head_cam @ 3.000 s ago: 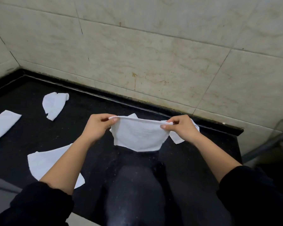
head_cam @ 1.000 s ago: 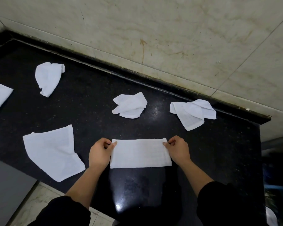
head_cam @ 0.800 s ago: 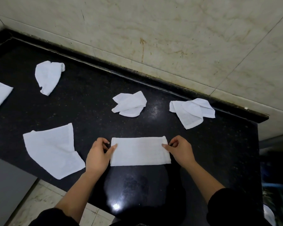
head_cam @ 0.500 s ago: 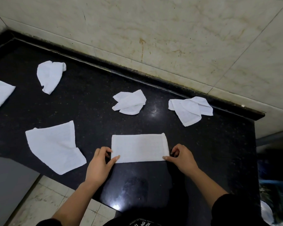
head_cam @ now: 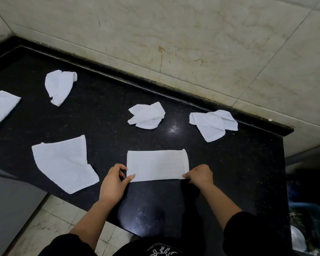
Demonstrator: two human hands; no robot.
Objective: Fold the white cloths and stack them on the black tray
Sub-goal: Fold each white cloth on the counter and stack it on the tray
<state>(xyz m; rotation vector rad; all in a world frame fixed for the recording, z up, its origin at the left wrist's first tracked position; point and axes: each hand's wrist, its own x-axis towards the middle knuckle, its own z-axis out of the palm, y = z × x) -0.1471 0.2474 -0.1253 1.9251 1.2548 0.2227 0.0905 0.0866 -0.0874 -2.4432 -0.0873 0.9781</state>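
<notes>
another cloth far left of the left hand, cut off by frame | right hand fingertips curled, hidden | both hands pinch near corners of folded white cloth, flat terry rectangle between them | glossy black counter

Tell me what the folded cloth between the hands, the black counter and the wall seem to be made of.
The folded cloth looks like white cotton terry, matte: faint nubby weave, hemmed edge. The counter is probably polished black granite: fine speckles, glossy glare spots. The wall is beige marble-look tile, stone or ceramic unclear: veining, grout lines, dull sheen.
</notes>
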